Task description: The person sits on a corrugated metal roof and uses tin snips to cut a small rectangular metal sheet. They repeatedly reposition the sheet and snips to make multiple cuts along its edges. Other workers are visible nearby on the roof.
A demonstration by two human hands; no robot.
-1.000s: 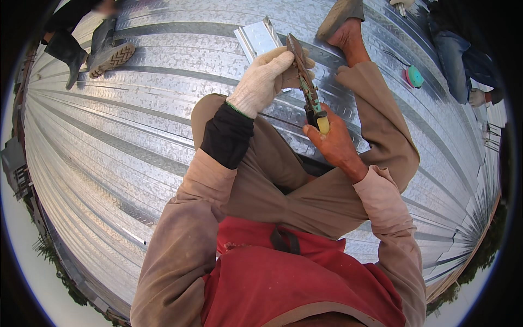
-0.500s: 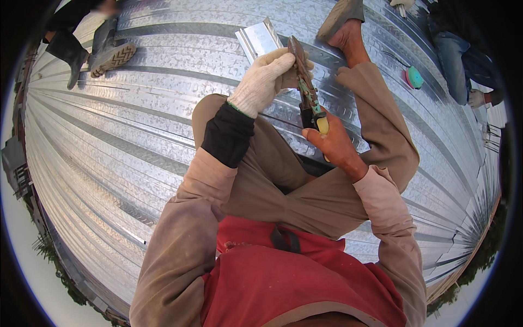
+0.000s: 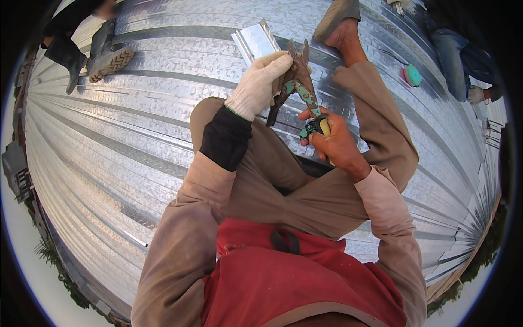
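Person sits cross-legged on a corrugated galvanized metal roof (image 3: 136, 141), both hands up over the knees working a pair of tin snips (image 3: 298, 87). Left hand (image 3: 260, 83), in a cream knit glove, is clamped around the snips near the pivot and blade end. Right hand (image 3: 336, 143), bare, is closed on the green-and-yellow handle ends. So both hands are shut on the same tool, close together but not touching each other.

Change since a second ago: the blades then read as one thin closed line pointing up-left; now the two rusty blade tips stand apart in a V, and the handles look spread wider between the hands. The tool also sits a bit more upright. The hands have barely shifted place over the legs. Judgement: the snips have been worked open, not yet applied to any sheet; nothing lies between the blades.

A small folded strip of sheet metal (image 3: 255, 41) lies on the roof just beyond the gloved hand, untouched. A teal round object (image 3: 413, 75) lies further right. Another person's boots (image 3: 106, 59) stand at upper left, and another seated person's jeans (image 3: 455, 46) show upper right.
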